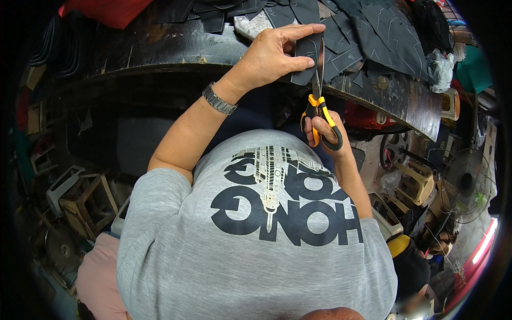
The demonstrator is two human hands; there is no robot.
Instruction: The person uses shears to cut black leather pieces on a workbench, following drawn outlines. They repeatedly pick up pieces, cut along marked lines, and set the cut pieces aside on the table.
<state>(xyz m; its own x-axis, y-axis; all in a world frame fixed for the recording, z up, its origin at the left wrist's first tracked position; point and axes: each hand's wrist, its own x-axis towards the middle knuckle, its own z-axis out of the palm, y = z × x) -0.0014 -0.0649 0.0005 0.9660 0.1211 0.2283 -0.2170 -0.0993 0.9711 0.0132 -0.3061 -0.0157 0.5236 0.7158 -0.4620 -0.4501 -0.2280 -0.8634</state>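
Observation:
My left hand (272,57) pinches a black sheet piece (306,47) between thumb and stretched fingers, above the table's near edge. The piece looks like thin leather or fabric and bears pale marks. In my right hand (326,127) is a pair of scissors (318,100) with orange and black handles, my fingers through the loops. The blades point away from me and lie along the right edge of the piece, close to my left fingertips. Whether they bite into the material I cannot tell.
A dark worn table (160,50) curves across the top, with overlapping black sheet pieces (386,37) on it. A clear plastic bag (441,69) hangs at its right end. Wooden stools (88,205) stand at the left, a fan (466,184) at the right.

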